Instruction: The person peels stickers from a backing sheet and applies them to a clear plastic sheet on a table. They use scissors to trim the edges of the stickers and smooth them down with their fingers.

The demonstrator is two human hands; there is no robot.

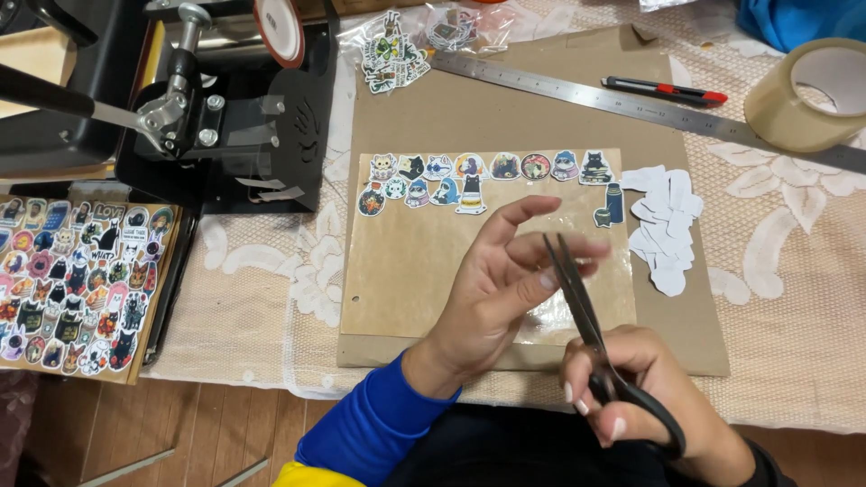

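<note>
The person's right hand (645,397) is curled through the handles of a pair of black-handled steel scissors (591,329), whose blades point up and away, nearly shut. The left hand (505,289), in a blue sleeve, hovers just beside the blade tips with fingers loosely spread and thumb and fingertips pinched near them; whether they hold anything is too blurred to tell. Both hands hang over a clear glossy sheet (424,261) lying on a brown cardboard board (505,117). Two rows of small round and cut-out cartoon stickers (469,180) run along the sheet's far edge, roughly sixteen. To the right lies one pile of white paper scraps (667,230). Beyond stand one steel ruler (631,104), one red-and-black utility knife (663,90) and one roll of clear packing tape (812,95). At left sits a sticker-covered board (77,284) beside a black press machine (225,99).
</note>
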